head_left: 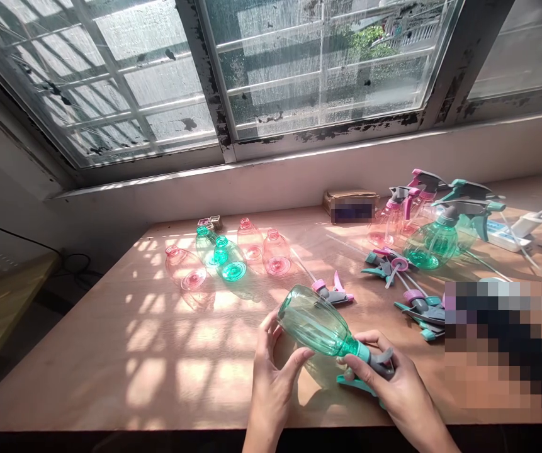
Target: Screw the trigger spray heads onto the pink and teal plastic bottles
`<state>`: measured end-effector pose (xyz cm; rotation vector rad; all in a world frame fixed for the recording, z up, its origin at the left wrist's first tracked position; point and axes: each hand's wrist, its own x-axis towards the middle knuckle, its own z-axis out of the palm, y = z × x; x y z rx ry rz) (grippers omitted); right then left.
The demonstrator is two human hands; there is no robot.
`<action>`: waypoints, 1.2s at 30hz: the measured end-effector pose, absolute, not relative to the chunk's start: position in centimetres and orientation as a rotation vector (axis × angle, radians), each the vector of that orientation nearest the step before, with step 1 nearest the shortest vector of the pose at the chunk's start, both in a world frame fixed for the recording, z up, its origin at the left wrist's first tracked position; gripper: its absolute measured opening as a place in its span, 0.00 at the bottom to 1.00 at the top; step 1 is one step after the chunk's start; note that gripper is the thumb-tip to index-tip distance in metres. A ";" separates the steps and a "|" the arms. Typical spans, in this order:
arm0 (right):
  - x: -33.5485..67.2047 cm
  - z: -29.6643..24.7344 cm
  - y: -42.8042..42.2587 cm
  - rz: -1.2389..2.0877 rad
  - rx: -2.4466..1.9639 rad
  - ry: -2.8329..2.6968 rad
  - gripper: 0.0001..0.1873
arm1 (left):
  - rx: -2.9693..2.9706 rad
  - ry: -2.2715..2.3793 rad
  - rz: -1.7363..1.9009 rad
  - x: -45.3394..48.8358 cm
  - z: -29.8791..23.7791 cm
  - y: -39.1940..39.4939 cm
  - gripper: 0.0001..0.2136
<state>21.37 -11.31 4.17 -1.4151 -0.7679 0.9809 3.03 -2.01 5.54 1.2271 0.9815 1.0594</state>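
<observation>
A clear green spray bottle [315, 319] is tilted over the table, its base toward the upper left and its neck toward the lower right. My left hand [273, 380] is closed around the base end, thumb below and fingers behind. At the neck, my right hand [400, 380] grips the grey and teal trigger sprayer [380, 363], which sits on the bottle mouth. The teal trigger points down beneath my right hand. Just beyond the bottle lies a loose pink and grey trigger sprayer [334, 292] with its tube.
Several open pink and green bottles [230, 267] stand at the left back. More loose sprayers [419, 302] lie to the right. Behind them are bottles with sprayers fitted [434, 242], a power strip [507, 233] and a cardboard box [350, 204]. A window wall borders the table [195, 371].
</observation>
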 end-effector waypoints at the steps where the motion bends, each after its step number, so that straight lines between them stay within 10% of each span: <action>1: 21.4 4.1 -11.3 0.973 -1.407 -0.757 0.20 | 1.260 1.005 1.055 3.1 5.7 -2.0 0.32; 22: 19.6 5.1 -13.2 1.237 -1.142 -0.634 0.26 | 1.199 0.661 0.940 -1.8 6.5 -4.0 0.30; 28: 19.2 5.1 -15.6 0.928 -1.213 -0.898 0.28 | 1.284 0.702 0.951 -2.4 8.3 -4.9 0.56; 36: 20.0 4.0 -17.6 0.534 -1.264 -1.117 0.18 | 1.412 0.820 1.110 -0.1 10.8 -6.7 0.27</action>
